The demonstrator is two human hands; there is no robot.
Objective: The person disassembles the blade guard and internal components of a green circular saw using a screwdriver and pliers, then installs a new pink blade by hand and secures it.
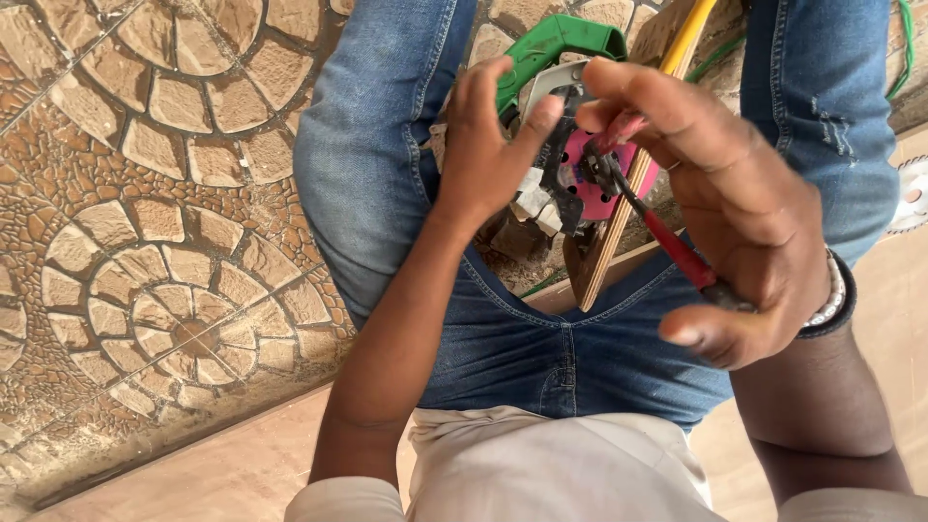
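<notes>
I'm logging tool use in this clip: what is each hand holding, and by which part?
The right hand holds a red-handled tool by its handle, tip at the pink disc. The left hand grips the green power tool at its metal guard.

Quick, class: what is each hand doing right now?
Left hand: fingers curled on the green saw by its pink disc.
Right hand: closed on red pliers.

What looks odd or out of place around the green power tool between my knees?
Nothing looks broken or spilled. The green power tool sits between the knees, left hand steadying it, while the right hand works red-handled pliers at the pink disc. A loose saw blade lies at the right edge.
</notes>
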